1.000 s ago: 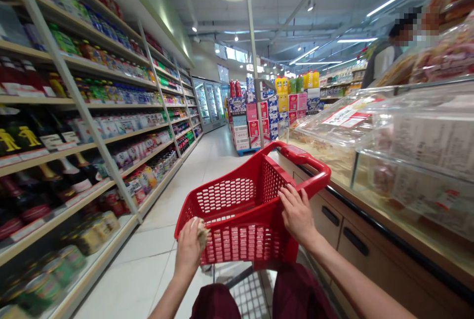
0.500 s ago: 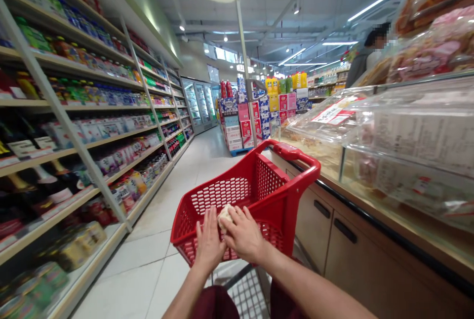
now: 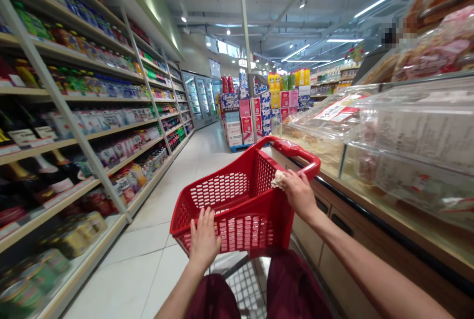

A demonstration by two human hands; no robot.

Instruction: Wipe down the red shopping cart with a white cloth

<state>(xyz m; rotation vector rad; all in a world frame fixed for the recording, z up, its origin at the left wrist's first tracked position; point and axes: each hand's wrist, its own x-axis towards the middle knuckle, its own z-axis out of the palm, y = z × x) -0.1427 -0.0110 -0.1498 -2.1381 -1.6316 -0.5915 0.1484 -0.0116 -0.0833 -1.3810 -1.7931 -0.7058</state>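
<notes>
A red plastic shopping cart point(image 3: 276, 225) with a perforated basket stands right in front of me, its handle at the far right end. My right hand point(image 3: 299, 193) is closed on a crumpled cream-coloured cloth point(image 3: 278, 179), which it presses to the rim near the handle end. My left hand point(image 3: 205, 235) lies on the near rim toward the left end, fingers stretched out, with nothing seen in it. A metal grid point(image 3: 246, 284) shows low down between my knees.
Drink shelves point(image 3: 89, 101) line the left side. At right, a counter point(image 3: 333, 252) carries clear plastic food packages point(image 3: 418, 136). Stacked cartons point(image 3: 246, 121) stand ahead beside a pole, with glass-door fridges point(image 3: 202, 94) behind. A person is partly visible behind the packages.
My right hand has moved right along the rim with the cloth, away from my left hand. My left hand has shifted slightly left and stays on the cart's rim.
</notes>
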